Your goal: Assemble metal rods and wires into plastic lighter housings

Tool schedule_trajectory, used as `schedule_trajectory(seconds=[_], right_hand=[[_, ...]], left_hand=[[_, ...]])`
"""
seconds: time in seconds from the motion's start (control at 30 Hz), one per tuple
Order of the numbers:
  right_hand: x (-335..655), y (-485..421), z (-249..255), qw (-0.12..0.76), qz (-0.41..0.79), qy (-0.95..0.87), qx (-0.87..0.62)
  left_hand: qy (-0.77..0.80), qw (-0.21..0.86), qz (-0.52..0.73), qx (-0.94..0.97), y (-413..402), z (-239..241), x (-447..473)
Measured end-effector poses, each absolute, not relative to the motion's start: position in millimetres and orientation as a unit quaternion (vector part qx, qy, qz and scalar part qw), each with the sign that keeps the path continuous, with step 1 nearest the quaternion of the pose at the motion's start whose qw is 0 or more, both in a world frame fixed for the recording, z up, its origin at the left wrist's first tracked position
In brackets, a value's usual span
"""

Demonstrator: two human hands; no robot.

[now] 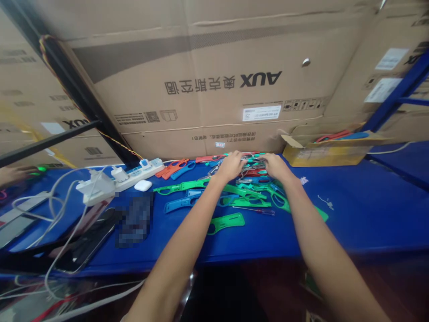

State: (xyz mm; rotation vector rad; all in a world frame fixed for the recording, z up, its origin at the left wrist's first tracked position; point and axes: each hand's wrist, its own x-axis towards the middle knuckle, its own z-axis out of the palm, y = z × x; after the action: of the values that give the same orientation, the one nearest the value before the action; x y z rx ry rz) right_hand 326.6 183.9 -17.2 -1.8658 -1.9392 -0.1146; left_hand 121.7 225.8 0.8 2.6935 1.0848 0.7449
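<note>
Both of my hands reach into a loose pile of small parts near the back of the table. My left hand has its fingers curled down over thin metal pieces at the pile's left side; what they grip is hidden. My right hand bends inward at the right side, fingers closed among small teal-tipped parts, its hold too small to make out. Around them lie long green plastic shells with finger loops, blue shells and red pieces. A screwdriver and a loose green shell lie nearer to me.
Left of the pile are orange shells, a white power strip with cables, a white earbud case and a phone. An open cardboard box stands back right. Another person's hand shows far left.
</note>
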Motion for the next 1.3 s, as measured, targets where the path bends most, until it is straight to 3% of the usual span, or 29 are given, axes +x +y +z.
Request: schedule_trajectory(seconds=[0.3,0.63,0.87,1.03,1.3], right_hand=[[347.0,183.4,-26.5,0.249,-0.047,-0.665,-0.702],[338.6,180.1,-15.7,0.334,-0.098,-0.612,-0.711],[312.2,158.5,30.8,0.444,-0.160,-0.624,-0.623],[258.2,140.1,42.7,0.590,-0.144,-0.617,-0.501],[177.6,132.6,19.1,0.541,0.009,-0.723,-0.429]], left_hand=[[0.351,-0.003,0.129,0.928,238.0,6.7,171.3],[0.326,-0.012,0.132,0.936,207.1,9.3,186.1],[0.388,0.104,0.242,0.883,219.2,39.9,153.4],[0.384,0.260,0.405,0.788,218.0,63.0,92.1],[0.302,0.413,0.596,0.619,173.7,77.9,30.3]])
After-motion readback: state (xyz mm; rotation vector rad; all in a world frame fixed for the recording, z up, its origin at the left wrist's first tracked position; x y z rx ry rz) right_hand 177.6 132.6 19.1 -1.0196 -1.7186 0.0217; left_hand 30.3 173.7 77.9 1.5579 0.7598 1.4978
